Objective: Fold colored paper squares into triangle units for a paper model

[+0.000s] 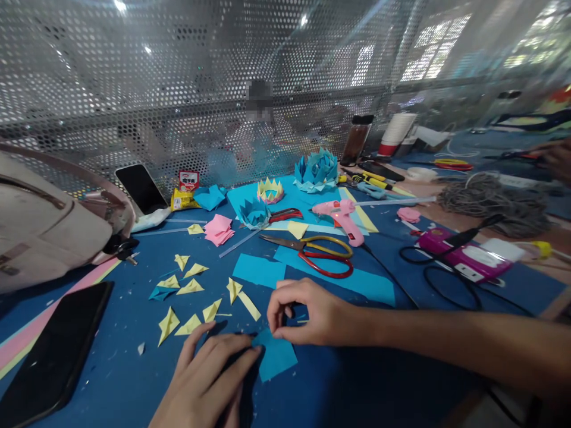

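Note:
A small blue paper square [277,358] lies on the dark blue table in front of me. My right hand [307,312] has its fingers curled into a pinch on the square's upper edge. The fingertips of my left hand [214,371] rest at its left side, fingers stretched out and spread. Several folded yellow paper pieces [191,286] lie beyond my left hand, with one folded blue piece [161,293] among them. Larger blue paper strips [259,270] and a pair of scissors [307,245] with yellow and red handles lie just past my right hand.
A pink glue gun [343,220] stands behind the scissors, its cord trailing right towards a purple power strip [464,255]. Folded paper flowers [316,171] stand at the back by the perforated metal screen [200,77]. Phones [57,351] and a pale bag [49,226] are at left.

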The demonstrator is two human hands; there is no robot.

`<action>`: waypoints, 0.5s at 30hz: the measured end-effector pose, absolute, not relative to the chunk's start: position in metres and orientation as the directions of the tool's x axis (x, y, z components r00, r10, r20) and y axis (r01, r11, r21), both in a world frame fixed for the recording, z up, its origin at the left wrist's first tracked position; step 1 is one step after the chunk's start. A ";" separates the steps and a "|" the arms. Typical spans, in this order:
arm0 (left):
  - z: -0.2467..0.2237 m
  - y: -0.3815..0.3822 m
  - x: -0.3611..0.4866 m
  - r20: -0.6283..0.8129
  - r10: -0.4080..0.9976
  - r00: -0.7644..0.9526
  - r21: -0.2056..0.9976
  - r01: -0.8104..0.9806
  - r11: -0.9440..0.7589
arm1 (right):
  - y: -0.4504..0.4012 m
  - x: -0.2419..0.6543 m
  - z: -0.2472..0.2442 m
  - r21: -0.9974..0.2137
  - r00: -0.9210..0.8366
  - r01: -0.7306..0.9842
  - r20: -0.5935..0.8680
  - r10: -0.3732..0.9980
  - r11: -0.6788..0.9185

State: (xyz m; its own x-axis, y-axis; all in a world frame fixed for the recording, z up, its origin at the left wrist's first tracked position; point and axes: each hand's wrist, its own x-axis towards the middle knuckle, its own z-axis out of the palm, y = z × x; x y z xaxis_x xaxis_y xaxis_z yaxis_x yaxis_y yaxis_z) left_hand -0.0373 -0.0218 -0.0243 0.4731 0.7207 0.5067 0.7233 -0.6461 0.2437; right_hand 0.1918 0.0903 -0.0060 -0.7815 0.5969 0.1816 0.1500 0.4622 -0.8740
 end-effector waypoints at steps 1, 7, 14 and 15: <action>-0.024 -0.022 -0.037 0.510 0.721 0.470 0.254 0.718 -0.648 | 0.090 0.192 -0.007 -0.870 -0.785 0.153 0.182 0.593 0.469; -0.021 -0.021 -0.038 0.505 0.746 0.435 0.313 0.713 -0.628 | 0.097 0.194 -0.014 -0.729 -0.862 -0.022 0.361 0.357 0.684; -0.026 -0.021 -0.046 0.466 0.734 0.494 0.185 0.757 -0.626 | 0.104 0.199 -0.012 -0.286 -0.910 -0.060 0.409 0.065 0.956; -0.027 -0.022 -0.047 0.464 0.724 0.511 0.156 0.757 -0.634 | 0.104 0.200 -0.011 -0.255 -0.909 -0.069 0.414 0.045 0.964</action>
